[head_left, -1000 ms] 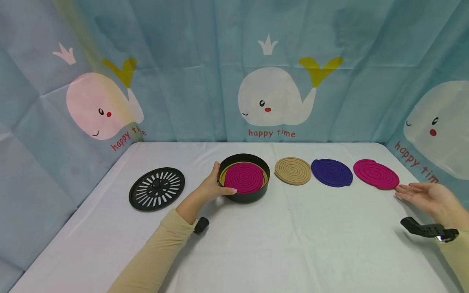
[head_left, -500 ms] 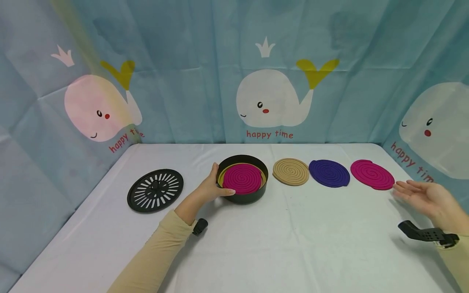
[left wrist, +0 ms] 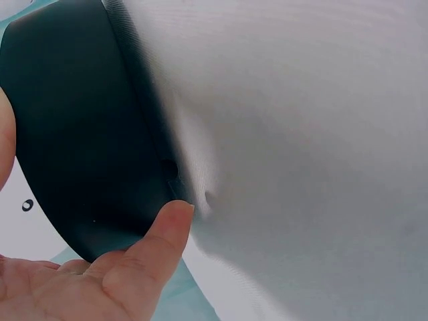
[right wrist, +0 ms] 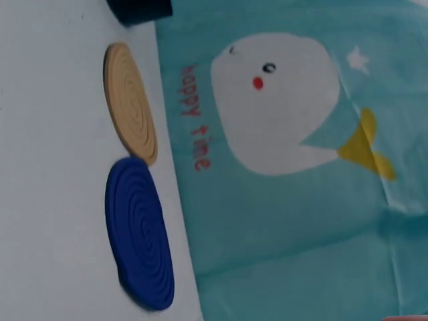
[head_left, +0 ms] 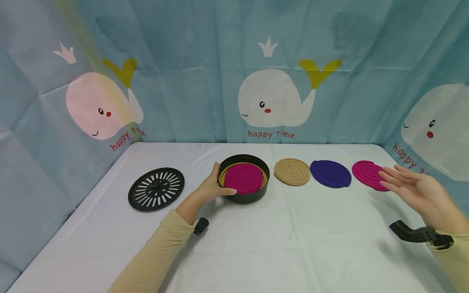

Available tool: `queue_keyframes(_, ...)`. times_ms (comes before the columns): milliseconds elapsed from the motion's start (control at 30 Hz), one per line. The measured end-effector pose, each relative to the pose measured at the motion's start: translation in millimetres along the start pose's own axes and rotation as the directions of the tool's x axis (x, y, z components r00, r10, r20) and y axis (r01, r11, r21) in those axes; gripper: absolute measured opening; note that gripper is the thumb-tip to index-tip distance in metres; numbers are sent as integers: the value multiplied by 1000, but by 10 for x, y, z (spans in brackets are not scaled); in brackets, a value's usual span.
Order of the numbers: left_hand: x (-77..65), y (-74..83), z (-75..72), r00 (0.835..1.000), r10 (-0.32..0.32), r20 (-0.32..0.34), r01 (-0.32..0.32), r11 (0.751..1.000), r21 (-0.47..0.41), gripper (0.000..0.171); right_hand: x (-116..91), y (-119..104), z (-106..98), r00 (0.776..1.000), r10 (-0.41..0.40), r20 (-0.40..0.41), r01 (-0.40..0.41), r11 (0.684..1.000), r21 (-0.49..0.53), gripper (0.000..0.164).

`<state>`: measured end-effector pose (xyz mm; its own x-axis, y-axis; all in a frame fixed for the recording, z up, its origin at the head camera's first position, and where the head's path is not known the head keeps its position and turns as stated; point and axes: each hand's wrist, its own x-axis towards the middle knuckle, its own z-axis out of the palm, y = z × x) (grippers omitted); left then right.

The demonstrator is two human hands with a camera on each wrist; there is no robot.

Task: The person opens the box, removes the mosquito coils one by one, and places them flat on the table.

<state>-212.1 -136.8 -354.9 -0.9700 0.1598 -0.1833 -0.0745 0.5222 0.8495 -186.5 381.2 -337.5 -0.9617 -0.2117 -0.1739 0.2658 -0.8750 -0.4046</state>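
Note:
My left hand (head_left: 207,188) grips the left side of a black round mosquito coil holder (head_left: 247,198), thumb on its near side. In the left wrist view, the fingers (left wrist: 164,241) lie against the holder's dark wall (left wrist: 73,127). Inside the holder lies a magenta mosquito coil (head_left: 243,178), with a yellowish coil edge (head_left: 222,176) showing beneath. My right hand (head_left: 417,189) is held out with its fingers extended and nothing in it. It partly hides another magenta coil (head_left: 364,173) on the table; whether it touches that coil I cannot tell.
A tan coil (head_left: 292,172) and a blue coil (head_left: 331,173) lie side by side, right of the holder. The black slotted lid (head_left: 156,189) rests at the left. Behind the white-clothed table (head_left: 293,244) hangs a whale-print curtain (head_left: 183,101).
My right hand has shifted left and slightly up, from beside the right-hand magenta coil to in front of its edge. The left hand and the holder stay in place.

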Motion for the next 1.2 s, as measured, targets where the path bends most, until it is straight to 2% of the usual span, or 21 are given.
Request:
queue_keyframes(167, 12, 2, -2, 1000, -9, -4, 9, 1000, 1, 112, 42, 122, 180, 992, 49, 117, -44, 998, -41, 27)
queue_keyframes(300, 23, 3, 2, 1000, -12, -11, 12, 1000, 6, 113, 99, 220, 285, 979, 76, 191, -53, 991, -120, 32)
queue_keyframes(400, 20, 8, 4, 1000, -10, -12, 11, 1000, 5, 113, 138, 313, 385, 976, 75, 205, -27, 974, -226, 35)
queue_keyframes(433, 17, 9, 4, 1000, -9, -12, 10, 1000, 4, 113, 150, 345, 414, 976, 73, 203, -15, 962, -272, 41)
queue_keyframes(533, 13, 13, 4, 1000, -15, -10, 14, 1000, -4, 114, 184, 462, 491, 978, 47, 201, 43, 907, -420, 44)
queue_keyframes(567, 14, 12, 4, 1000, -15, -10, 15, 1000, -5, 114, 192, 503, 512, 977, 46, 208, 56, 887, -459, 44)
queue_keyframes(600, 15, 11, 5, 1000, -17, -11, 17, 1000, -6, 114, 201, 543, 529, 975, 44, 217, 70, 868, -492, 34)
queue_keyframes(667, 18, 12, 6, 1000, -23, -13, 22, 1000, -8, 114, 217, 622, 562, 967, 55, 247, 86, 847, -525, 26)
queue_keyframes(833, 25, 9, 11, 1000, -19, -15, 19, 1000, 2, 114, 251, 793, 643, 947, 102, 304, 96, 814, -572, 34)
queue_keyframes(900, 26, 6, 11, 1000, -17, -15, 18, 1000, 6, 114, 269, 860, 676, 950, 96, 297, 116, 776, -620, 31)
queue_keyframes(1000, 30, 2, 10, 1000, -18, -15, 18, 1000, 7, 114, 308, 963, 731, 960, 77, 268, 140, 698, -702, 22)
queue_keyframes(1100, 31, 0, 10, 1000, -20, -13, 20, 1000, 7, 114, 342, 1062, 797, 967, 63, 248, 156, 625, -765, 21)
queue_keyframes(1200, 28, -8, 6, 1000, -13, -10, 13, 1000, 8, 114, 380, 1157, 866, 970, 64, 234, 152, 590, -793, 24)
